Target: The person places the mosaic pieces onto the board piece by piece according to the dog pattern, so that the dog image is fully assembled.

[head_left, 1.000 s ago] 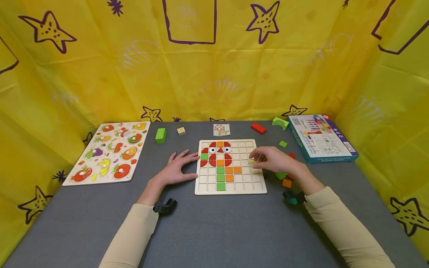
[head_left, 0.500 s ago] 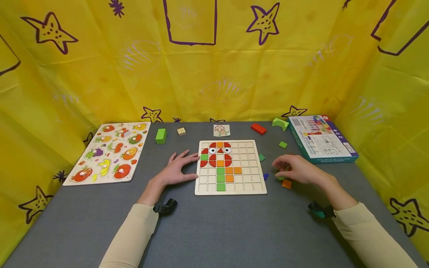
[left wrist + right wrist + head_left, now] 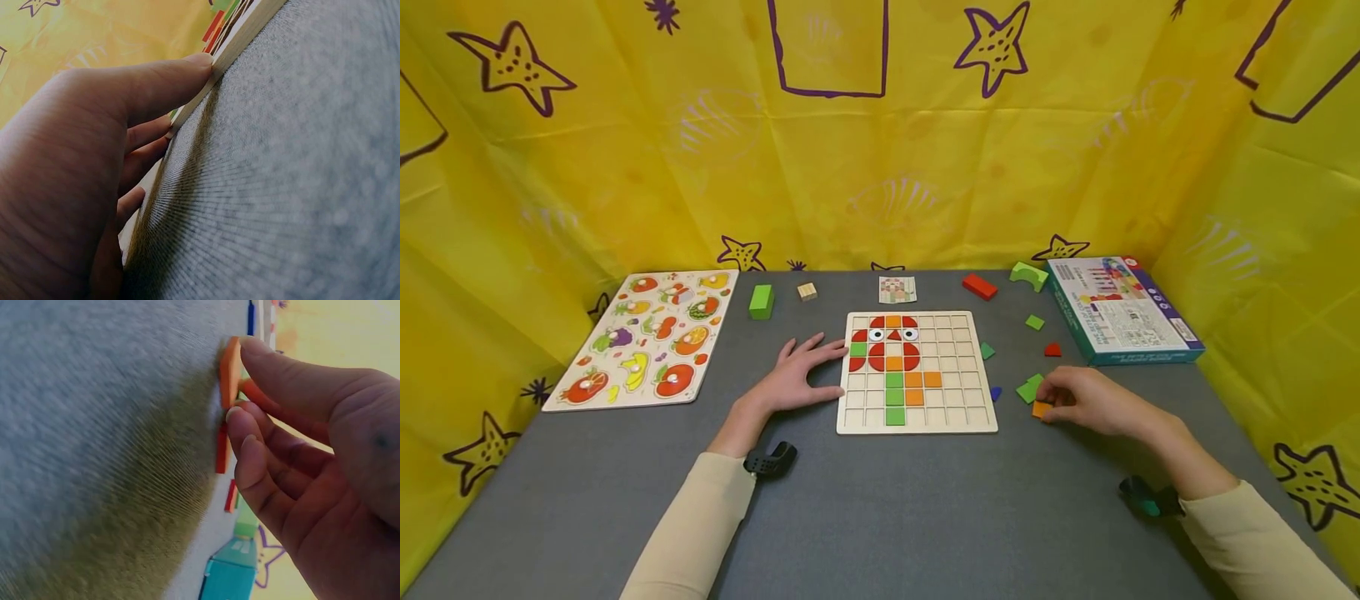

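The grid board (image 3: 955, 412) lies flat and bears a partly tiled figure of red, green and orange pieces with two eyes. My left hand (image 3: 793, 379) rests at its left edge, fingers spread, with thumb and fingertips touching the rim; in the left wrist view the thumb (image 3: 169, 87) meets the board's side. To the right of the board, my right hand (image 3: 1093, 400) pinches an orange square tile (image 3: 230, 372) between thumb and index finger, down at the table. Green tiles (image 3: 1028, 388) lie beside those fingers. A red piece (image 3: 222, 450) shows just beyond in the right wrist view.
Loose pieces lie right of the board: a green one (image 3: 987, 352), a blue one (image 3: 996, 393), a red one (image 3: 1052, 350). Behind stand a small picture card (image 3: 897, 290), blocks (image 3: 762, 302) and a box (image 3: 1123, 317). A fruit puzzle board (image 3: 643, 342) lies left.
My right hand has moved right, from above the board's right edge to the loose tiles, and now pinches the orange square. My left hand has stayed at the board's edge.
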`<act>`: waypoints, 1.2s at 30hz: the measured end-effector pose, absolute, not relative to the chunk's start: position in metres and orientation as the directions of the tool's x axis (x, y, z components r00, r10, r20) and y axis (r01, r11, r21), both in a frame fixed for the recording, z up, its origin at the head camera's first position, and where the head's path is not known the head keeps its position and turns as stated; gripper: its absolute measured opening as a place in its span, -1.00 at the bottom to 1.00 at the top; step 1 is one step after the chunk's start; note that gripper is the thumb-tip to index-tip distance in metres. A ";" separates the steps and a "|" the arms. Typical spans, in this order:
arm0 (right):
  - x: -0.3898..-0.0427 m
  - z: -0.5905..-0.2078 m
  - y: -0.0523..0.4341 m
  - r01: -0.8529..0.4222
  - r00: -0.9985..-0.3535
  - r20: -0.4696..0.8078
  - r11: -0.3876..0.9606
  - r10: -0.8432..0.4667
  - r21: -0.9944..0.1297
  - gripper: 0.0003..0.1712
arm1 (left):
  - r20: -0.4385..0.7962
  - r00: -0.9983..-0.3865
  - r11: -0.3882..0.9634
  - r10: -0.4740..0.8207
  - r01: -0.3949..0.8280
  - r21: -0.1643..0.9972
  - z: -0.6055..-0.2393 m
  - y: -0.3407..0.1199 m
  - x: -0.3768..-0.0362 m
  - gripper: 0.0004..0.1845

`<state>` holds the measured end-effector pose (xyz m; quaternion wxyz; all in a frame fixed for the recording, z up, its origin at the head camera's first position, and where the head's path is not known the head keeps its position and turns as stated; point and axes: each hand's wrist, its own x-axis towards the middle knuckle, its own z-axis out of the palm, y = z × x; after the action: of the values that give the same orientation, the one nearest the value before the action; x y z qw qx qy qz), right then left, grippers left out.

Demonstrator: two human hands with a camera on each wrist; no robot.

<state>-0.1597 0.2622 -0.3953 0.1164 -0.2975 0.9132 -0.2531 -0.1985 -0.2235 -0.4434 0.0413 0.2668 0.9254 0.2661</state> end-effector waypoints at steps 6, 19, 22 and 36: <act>-0.159 -0.398 0.258 -0.523 -0.792 -0.040 0.710 -0.609 -0.472 -0.83 | 0.071 -0.851 0.711 0.520 0.478 0.515 -0.443 -0.224 -0.199 -0.21; -0.156 -0.398 0.251 -0.513 -0.792 -0.029 0.690 -0.610 -0.511 -0.84 | 0.056 -0.856 0.721 0.514 0.466 0.513 -0.442 -0.223 -0.200 -0.21; -0.157 -0.396 0.250 -0.504 -0.793 -0.023 0.678 -0.608 -0.536 -0.87 | 0.056 -0.858 0.719 0.510 0.461 0.519 -0.442 -0.223 -0.199 -0.22; -0.172 -0.393 0.225 -0.496 -0.802 0.025 0.642 -0.597 -0.585 -0.89 | 0.050 -0.865 0.732 0.499 0.452 0.509 -0.443 -0.223 -0.199 -0.21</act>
<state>-0.1722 0.2251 -0.3926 0.0856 -0.3028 0.9020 -0.2954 -0.1987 -0.2229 -0.4430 0.0453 0.2558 0.9296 0.2615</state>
